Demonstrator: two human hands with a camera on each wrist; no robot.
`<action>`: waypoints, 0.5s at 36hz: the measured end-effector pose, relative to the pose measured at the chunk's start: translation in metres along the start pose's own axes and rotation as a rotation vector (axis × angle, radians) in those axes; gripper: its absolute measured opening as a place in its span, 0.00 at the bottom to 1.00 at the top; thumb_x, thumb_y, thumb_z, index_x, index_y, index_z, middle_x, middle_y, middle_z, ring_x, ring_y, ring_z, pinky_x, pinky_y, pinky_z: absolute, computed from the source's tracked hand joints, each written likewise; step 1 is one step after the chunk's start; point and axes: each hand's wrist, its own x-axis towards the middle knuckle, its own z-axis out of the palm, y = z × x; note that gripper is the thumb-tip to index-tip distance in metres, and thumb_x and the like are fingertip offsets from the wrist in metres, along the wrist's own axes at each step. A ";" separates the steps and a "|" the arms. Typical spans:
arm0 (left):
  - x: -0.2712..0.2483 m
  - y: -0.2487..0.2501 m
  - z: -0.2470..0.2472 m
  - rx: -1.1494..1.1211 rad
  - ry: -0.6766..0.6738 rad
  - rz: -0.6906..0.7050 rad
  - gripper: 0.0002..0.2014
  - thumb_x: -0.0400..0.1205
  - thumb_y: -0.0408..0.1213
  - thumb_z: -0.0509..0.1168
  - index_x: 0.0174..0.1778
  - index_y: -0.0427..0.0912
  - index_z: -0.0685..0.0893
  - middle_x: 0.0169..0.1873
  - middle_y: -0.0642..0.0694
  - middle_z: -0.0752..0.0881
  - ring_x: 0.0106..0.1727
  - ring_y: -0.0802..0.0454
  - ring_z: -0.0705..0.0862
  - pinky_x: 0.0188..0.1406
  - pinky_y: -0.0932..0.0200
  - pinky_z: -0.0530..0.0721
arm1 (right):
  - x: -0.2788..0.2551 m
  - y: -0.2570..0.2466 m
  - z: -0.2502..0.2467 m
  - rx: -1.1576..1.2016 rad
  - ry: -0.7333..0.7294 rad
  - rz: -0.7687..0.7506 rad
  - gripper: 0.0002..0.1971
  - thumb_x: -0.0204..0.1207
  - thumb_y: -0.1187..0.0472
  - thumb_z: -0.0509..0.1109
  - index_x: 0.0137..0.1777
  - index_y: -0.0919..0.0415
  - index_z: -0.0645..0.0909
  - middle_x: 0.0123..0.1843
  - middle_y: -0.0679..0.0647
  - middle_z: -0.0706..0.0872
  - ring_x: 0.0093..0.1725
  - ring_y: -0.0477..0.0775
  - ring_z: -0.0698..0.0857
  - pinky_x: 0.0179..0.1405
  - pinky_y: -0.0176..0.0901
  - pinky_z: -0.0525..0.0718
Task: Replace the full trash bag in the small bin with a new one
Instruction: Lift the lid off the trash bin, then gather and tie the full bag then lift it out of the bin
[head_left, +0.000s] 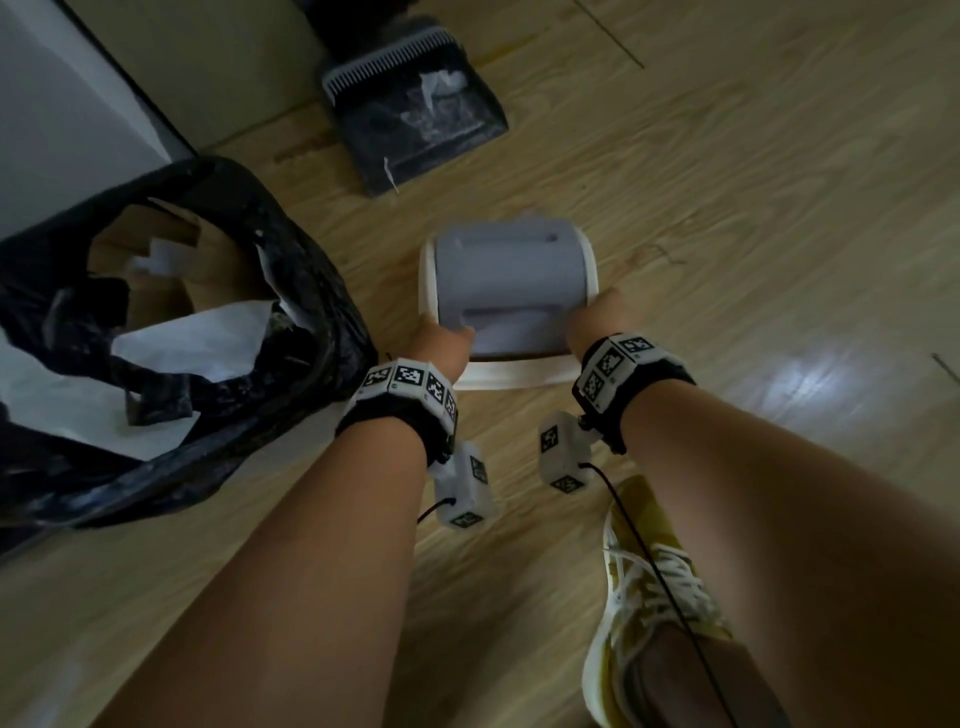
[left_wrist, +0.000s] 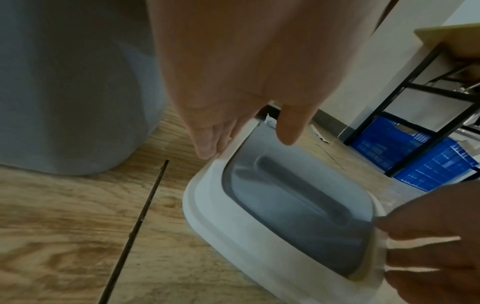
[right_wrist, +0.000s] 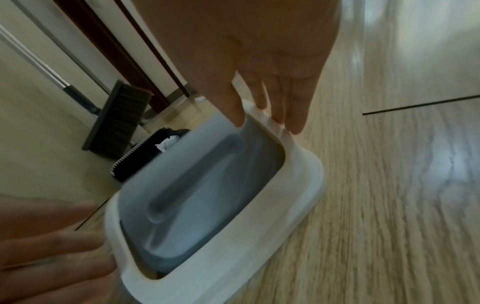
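The bin's lid (head_left: 509, 275), a white frame with a grey swing flap, is low over the wooden floor; whether it touches the floor I cannot tell. My left hand (head_left: 439, 343) grips its left side, thumb on the flap and fingers down the outside of the frame (left_wrist: 205, 205). My right hand (head_left: 597, 317) pinches the right side the same way, as the right wrist view shows on the lid (right_wrist: 202, 195). To the left stands the grey bin (left_wrist: 64, 82), lined with a black trash bag (head_left: 291, 291) that holds white paper (head_left: 192, 338) and cardboard.
A dark dustpan (head_left: 415, 114) with scraps lies on the floor beyond the lid, with a broom (right_wrist: 116, 119) leaning by the wall. My yellow shoe (head_left: 654, 587) is at the lower right. Blue crates (left_wrist: 415, 156) sit under a black-legged table.
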 end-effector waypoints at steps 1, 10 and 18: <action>-0.002 0.000 -0.001 0.001 -0.008 0.018 0.28 0.85 0.41 0.59 0.80 0.37 0.63 0.74 0.38 0.75 0.71 0.38 0.77 0.65 0.53 0.74 | -0.001 0.000 0.001 0.014 -0.008 0.002 0.23 0.84 0.62 0.58 0.77 0.69 0.66 0.73 0.66 0.76 0.71 0.65 0.77 0.66 0.51 0.75; -0.038 0.009 -0.022 0.178 0.017 0.239 0.28 0.82 0.40 0.60 0.79 0.42 0.63 0.71 0.38 0.77 0.67 0.36 0.79 0.66 0.43 0.80 | -0.029 -0.023 -0.024 -0.168 -0.058 -0.130 0.17 0.86 0.61 0.55 0.71 0.66 0.72 0.69 0.64 0.79 0.66 0.66 0.80 0.55 0.52 0.79; -0.089 0.029 -0.061 0.416 0.119 0.336 0.33 0.84 0.41 0.56 0.85 0.42 0.52 0.82 0.39 0.60 0.79 0.38 0.66 0.76 0.47 0.69 | -0.077 -0.048 -0.056 -0.174 -0.001 -0.213 0.26 0.81 0.63 0.58 0.79 0.61 0.63 0.75 0.64 0.71 0.70 0.68 0.76 0.61 0.57 0.80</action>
